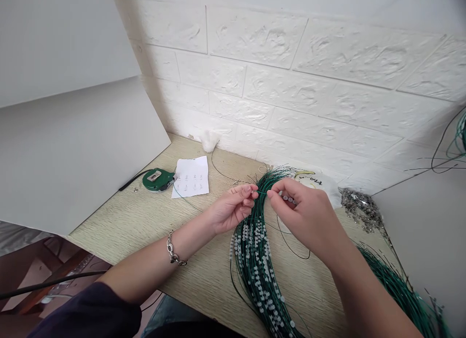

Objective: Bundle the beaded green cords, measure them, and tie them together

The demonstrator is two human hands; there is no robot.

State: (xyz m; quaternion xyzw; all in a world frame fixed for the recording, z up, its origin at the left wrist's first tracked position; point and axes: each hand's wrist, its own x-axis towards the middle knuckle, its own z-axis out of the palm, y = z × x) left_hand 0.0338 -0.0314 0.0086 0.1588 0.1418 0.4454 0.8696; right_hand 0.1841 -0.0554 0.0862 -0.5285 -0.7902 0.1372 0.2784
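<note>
One green wire (262, 193) runs between two hands: the left hand (236, 207) pinches it between thumb and fingertips, and the right hand (306, 207) pinches it just beside. At least three white beads (287, 199) show under the right hand's fingers. Directly below the hands, one beaded bundle (257, 260), its wires too many to count, lies on the worktop (145, 216). One tape measure (156, 180) and one paper sheet (191, 176) lie beyond the left forearm; a second green bundle (395, 279) lies right of the right forearm.
</note>
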